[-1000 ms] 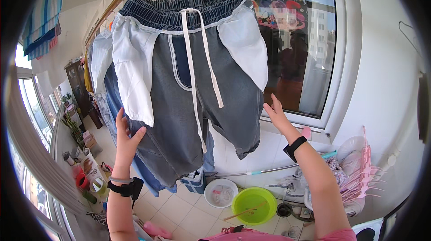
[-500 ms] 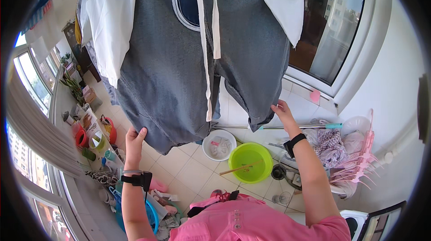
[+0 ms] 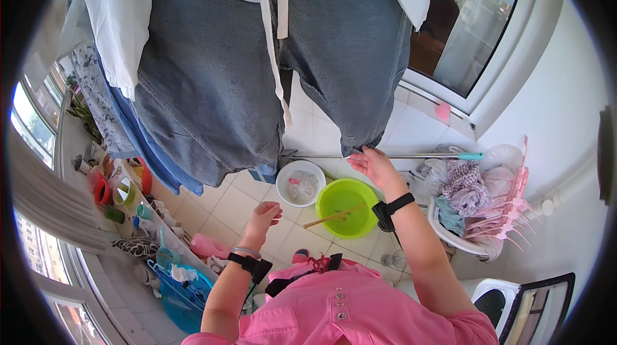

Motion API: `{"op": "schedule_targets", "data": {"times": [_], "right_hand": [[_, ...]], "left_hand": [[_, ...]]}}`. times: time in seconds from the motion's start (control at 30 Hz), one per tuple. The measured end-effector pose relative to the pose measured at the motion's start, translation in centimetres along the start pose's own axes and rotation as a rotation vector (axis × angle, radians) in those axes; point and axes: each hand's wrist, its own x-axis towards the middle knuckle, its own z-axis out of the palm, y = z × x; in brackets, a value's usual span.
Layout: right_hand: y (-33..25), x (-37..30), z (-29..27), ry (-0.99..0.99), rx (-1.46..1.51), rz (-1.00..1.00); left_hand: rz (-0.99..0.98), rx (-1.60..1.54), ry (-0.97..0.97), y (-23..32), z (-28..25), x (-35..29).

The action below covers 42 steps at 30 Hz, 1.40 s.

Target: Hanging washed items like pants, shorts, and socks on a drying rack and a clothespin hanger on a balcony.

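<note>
Dark grey trousers point(image 3: 212, 81) hang in front of me, with pale drawstrings point(image 3: 268, 30) dangling down their middle. My right hand point(image 3: 374, 168) pinches the hem of the right-hand leg. Below the left-hand leg and apart from it, my left hand point(image 3: 262, 221) holds nothing, its fingers loosely bent. White cloth point(image 3: 119, 17) hangs on both sides of the trousers. Blue trousers point(image 3: 138, 130) and a grey patterned garment point(image 3: 96, 94) hang to the left.
On the tiled floor stand a green basin point(image 3: 347, 220) with a wooden stick across it and a white basin point(image 3: 301, 184) holding wet cloth. A laundry basket point(image 3: 459, 240), pink hanger rack point(image 3: 514, 203) and metal pole point(image 3: 411, 156) are on the right; a blue tub point(image 3: 177, 300) is lower left.
My left hand has let go of the left-hand leg and come down and to the right. My right hand has shifted slightly left and down, still at the hem.
</note>
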Motion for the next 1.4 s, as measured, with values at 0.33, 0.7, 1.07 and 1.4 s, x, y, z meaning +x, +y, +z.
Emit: {"op": "schedule_targets", "data": {"times": [0.33, 0.7, 1.07, 1.4], "right_hand": [[4.4, -4.6, 0.8, -0.023, -0.165, -0.013], [4.1, -6.3, -1.3, 0.08, 0.385, -0.121], [2.4, -8.0, -3.8, -0.24, 0.845, -0.108], [1.4, -5.9, -5.1, -0.094, 0.752, -0.247]], "left_hand": [[0.193, 0.063, -0.273, 9.6, 13.3, 6.0], [-0.035, -0.548, -0.442, 7.9, 12.7, 4.7], [-0.336, -0.856, -0.682, 8.5, 12.9, 3.2], [0.277, -0.205, -0.541, 6.7, 12.2, 6.7]]}}
